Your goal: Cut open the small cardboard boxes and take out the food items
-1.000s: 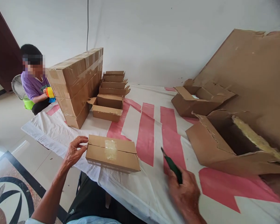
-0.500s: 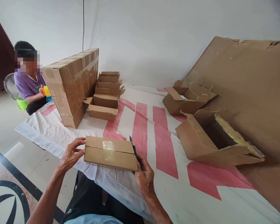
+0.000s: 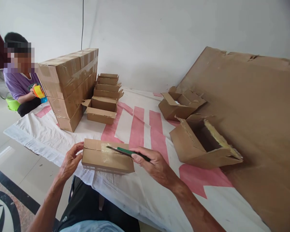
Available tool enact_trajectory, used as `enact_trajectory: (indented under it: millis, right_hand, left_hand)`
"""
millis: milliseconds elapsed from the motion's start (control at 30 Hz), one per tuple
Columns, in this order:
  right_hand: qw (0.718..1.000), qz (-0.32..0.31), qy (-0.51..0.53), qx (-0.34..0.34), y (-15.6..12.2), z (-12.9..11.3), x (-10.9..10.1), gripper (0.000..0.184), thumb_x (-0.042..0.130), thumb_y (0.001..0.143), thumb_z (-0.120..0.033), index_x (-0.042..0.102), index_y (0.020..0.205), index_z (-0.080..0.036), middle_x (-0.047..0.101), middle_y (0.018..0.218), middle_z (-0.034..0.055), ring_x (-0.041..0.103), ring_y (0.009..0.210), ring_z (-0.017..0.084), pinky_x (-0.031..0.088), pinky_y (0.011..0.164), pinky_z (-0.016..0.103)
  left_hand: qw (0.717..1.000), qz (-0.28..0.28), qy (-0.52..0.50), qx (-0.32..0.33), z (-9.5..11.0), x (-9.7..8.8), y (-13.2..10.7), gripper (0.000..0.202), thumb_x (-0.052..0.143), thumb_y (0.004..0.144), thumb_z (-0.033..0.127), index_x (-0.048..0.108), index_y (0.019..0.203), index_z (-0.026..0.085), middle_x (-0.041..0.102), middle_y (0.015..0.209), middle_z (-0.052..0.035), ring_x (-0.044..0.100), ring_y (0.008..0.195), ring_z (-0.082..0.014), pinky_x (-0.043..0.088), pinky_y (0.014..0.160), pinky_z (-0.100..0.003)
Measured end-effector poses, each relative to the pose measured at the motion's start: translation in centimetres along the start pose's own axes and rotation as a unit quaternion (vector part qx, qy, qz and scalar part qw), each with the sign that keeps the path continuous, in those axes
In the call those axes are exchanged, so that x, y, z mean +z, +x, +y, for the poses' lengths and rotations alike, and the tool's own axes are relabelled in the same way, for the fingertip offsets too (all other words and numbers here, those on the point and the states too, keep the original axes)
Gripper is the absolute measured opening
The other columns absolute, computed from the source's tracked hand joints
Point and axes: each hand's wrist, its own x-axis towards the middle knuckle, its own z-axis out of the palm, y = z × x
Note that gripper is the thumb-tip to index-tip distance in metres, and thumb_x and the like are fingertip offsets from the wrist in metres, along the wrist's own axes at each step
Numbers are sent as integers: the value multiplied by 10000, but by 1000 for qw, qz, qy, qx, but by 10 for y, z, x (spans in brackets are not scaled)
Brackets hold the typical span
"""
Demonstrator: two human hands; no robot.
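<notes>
A closed cardboard box (image 3: 103, 162) with clear tape across the middle of its top seam lies before me at the table's near edge. My left hand (image 3: 71, 160) grips its left end, thumb at the near side and fingers curled at the far corner. In my right hand (image 3: 153, 164) is a green utility knife (image 3: 128, 152), held with the blade pointing left over the box top. The blade tip is at the taped seam; whether it touches the tape I cannot tell.
Taped boxes (image 3: 69, 75) are stacked at the left, beside a row of open boxes (image 3: 101, 112). Two open cartons (image 3: 193, 145) stand at the right before a large cardboard sheet (image 3: 256, 106). A seated person (image 3: 24, 83) holds something yellow. A red-and-white cloth (image 3: 140, 125) covers the table.
My right hand has left the box's right end and brought the knife over the top seam. My left hand stays on the left end. The view has turned slightly right.
</notes>
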Motion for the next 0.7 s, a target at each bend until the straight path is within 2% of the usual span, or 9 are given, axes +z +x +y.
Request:
enact_trajectory:
  millis: [100, 200, 333, 700]
  right_hand:
    - [996, -73, -28, -32, 17, -19, 0, 318, 578, 1012, -432, 816, 1057, -226, 821, 983, 62, 722, 840, 232, 576, 748, 343]
    - [992, -102, -52, -43, 29, -25, 5, 319, 557, 1020, -404, 819, 1057, -226, 822, 948, 48, 707, 770, 210, 551, 694, 327]
    - [991, -112, -65, -40, 38, -27, 6, 324, 555, 1020, -414, 819, 1038, -227, 813, 921, 35, 694, 761, 201, 517, 671, 314]
    - [985, -129, -104, -47, 44, -33, -2, 316, 551, 1012, -409, 811, 977, -232, 803, 870, 30, 693, 740, 198, 513, 673, 309]
  left_hand:
    - [1000, 0, 6, 1, -1, 1, -1, 411, 736, 944, 561, 738, 1193, 234, 673, 1461, -134, 652, 1345, -319, 535, 1116, -421]
    - [1000, -3, 8, 3, -1, 1, -1, 400, 725, 956, 541, 730, 1201, 226, 670, 1461, -137, 671, 1316, -308, 559, 1076, -395]
    - [1000, -4, 15, -4, -1, 0, -1, 369, 717, 964, 498, 723, 1217, 230, 666, 1464, -134, 664, 1325, -312, 581, 1029, -383]
    - [1000, 2, 25, -14, -5, 1, -3, 322, 706, 959, 467, 745, 1187, 244, 640, 1503, -122, 612, 1390, -327, 567, 1026, -385]
